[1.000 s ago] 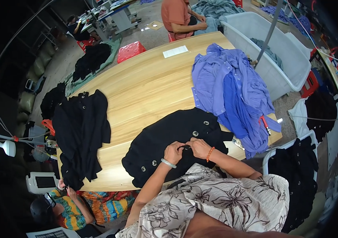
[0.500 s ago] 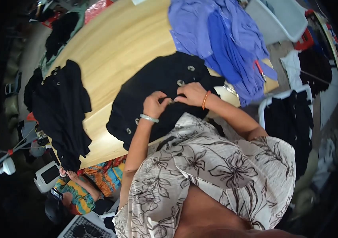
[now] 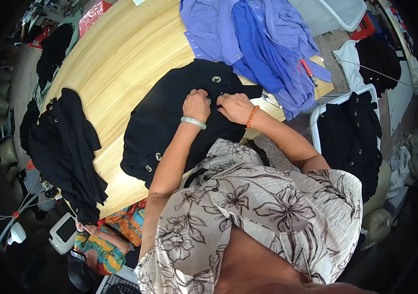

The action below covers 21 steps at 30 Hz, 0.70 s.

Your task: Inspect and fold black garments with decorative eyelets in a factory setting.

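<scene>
A black garment (image 3: pixel 169 110) with large pale-rimmed buttons lies on the wooden table in front of me. My left hand (image 3: pixel 197 105), a pale bangle at its wrist, is closed with bent fingers on the button edge. Close beside it on the right, my right hand (image 3: pixel 237 108), wearing an orange beaded bracelet, pinches the same edge; what lies under the fingertips is partly hidden. Above my hands one button (image 3: pixel 216 79) shows, and another button (image 3: pixel 158 156) sits near the lower left edge.
Purple-blue garments (image 3: pixel 263 49) are heaped at the table's far right, with a red-handled tool (image 3: pixel 309 72) on them. Another black garment (image 3: pixel 64 147) hangs over the left edge, near a seated person (image 3: pixel 101 250). A white bin (image 3: pixel 315 130) of black clothes stands right.
Both hands have moved up along the button edge to a button farther from me, covering it. My head view has shifted a little, so the table and garments appear farther left.
</scene>
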Tool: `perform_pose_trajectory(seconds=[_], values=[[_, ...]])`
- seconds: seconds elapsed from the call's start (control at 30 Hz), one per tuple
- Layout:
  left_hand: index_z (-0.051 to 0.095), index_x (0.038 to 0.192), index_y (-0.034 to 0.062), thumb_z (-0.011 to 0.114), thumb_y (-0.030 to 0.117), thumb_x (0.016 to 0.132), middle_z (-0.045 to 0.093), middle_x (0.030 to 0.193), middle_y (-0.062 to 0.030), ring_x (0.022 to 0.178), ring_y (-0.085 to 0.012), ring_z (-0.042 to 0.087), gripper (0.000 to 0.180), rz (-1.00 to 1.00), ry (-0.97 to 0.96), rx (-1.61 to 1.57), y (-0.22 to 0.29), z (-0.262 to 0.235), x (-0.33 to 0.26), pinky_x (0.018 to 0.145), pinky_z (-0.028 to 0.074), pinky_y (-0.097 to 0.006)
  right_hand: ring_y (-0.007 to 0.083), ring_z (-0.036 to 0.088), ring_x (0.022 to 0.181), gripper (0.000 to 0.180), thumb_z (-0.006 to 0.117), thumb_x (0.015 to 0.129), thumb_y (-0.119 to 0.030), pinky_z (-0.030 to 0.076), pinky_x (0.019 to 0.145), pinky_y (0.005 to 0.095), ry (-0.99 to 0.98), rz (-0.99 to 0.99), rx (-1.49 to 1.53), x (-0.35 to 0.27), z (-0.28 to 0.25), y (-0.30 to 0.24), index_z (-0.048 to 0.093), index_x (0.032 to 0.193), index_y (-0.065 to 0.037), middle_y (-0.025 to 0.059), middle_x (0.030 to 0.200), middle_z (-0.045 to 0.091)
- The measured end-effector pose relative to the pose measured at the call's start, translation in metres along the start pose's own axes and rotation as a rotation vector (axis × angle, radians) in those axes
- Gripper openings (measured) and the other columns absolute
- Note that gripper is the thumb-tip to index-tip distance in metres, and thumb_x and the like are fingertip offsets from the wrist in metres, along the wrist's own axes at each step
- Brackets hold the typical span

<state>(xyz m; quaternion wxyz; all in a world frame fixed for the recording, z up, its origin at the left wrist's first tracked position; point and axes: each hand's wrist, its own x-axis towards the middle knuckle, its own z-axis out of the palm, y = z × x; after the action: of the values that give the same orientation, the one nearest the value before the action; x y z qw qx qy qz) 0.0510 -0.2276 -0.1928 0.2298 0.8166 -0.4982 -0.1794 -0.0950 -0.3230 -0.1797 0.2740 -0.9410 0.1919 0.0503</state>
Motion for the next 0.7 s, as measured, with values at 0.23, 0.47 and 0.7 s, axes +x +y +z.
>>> perform_pose_trajectory(seconds=[0.23,0.47,0.7], values=[[0.069,0.085,-0.0027,0.070,0.003,0.079,0.070,0.074,-0.0093,0.061,-0.0168,0.063,0.008,-0.300,-0.203,-0.708,-0.021,0.007,0.007,0.059,0.051,-0.029,0.0368,0.065,0.080,0.018,0.065,0.080,-0.012,0.052,0.071,0.0452,0.119,-0.042,0.197,0.006,0.002,-0.004,0.058,0.093,-0.003,0.0165,0.094,0.065],[0.071,0.088,-0.0013,0.069,0.003,0.083,0.067,0.074,-0.0025,0.058,-0.0066,0.054,0.007,-0.506,-0.264,-0.978,-0.020,-0.001,0.009,0.052,0.042,-0.021,0.0384,0.064,0.086,0.042,0.069,0.078,-0.008,0.052,0.073,0.0462,0.240,-0.027,0.384,0.008,0.005,-0.003,0.051,0.116,-0.005,0.0187,0.097,0.064],[0.066,0.102,-0.0046,0.072,0.002,0.079,0.067,0.088,-0.0073,0.075,-0.0156,0.064,0.025,-0.030,-0.228,-0.630,-0.012,-0.013,-0.022,0.072,0.052,-0.026,0.0404,0.062,0.086,0.030,0.063,0.082,-0.014,0.051,0.076,0.0466,0.049,-0.073,0.308,0.008,0.004,0.006,0.059,0.107,0.002,0.0210,0.097,0.061]])
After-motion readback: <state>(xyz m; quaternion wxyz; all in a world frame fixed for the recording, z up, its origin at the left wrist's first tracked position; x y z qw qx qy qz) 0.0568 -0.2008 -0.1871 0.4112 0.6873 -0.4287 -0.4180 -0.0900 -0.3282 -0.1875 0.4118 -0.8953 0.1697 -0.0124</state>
